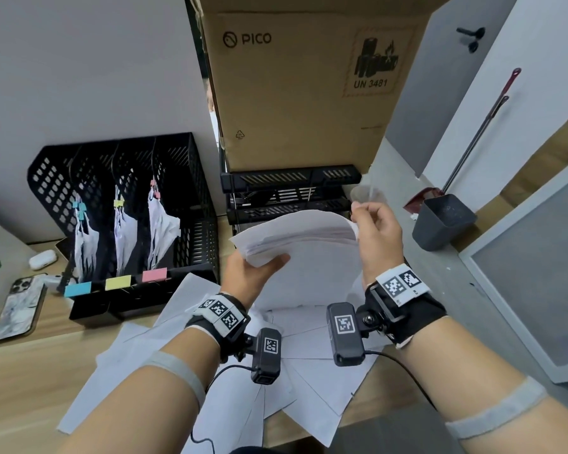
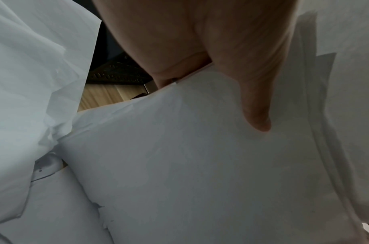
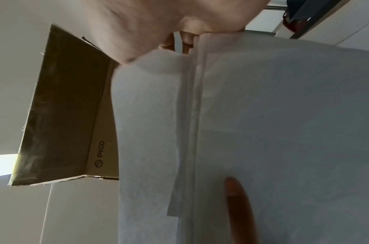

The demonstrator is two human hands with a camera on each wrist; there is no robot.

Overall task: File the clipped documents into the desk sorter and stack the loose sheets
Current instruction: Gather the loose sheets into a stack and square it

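Observation:
Both hands hold a bundle of loose white sheets (image 1: pixel 302 244) above the desk, in front of the black tray rack. My left hand (image 1: pixel 256 270) grips its near-left corner, thumb on top; the thumb (image 2: pixel 256 105) lies on the sheets (image 2: pixel 200 165). My right hand (image 1: pixel 374 221) pinches the far-right edge; the sheet stack (image 3: pixel 263 115) shows under it edge-on. More loose sheets (image 1: pixel 210 362) lie scattered on the desk below. The black mesh desk sorter (image 1: pixel 122 208) at the left holds three clipped documents (image 1: pixel 159 224), behind blue, yellow and pink labels.
A stacked black tray rack (image 1: pixel 289 194) stands behind the bundle, under a large PICO cardboard box (image 1: pixel 302 86). A grey bin (image 1: pixel 440 221) sits at the right. A phone (image 1: pixel 18 309) and an earbud case (image 1: pixel 42 258) lie left of the sorter.

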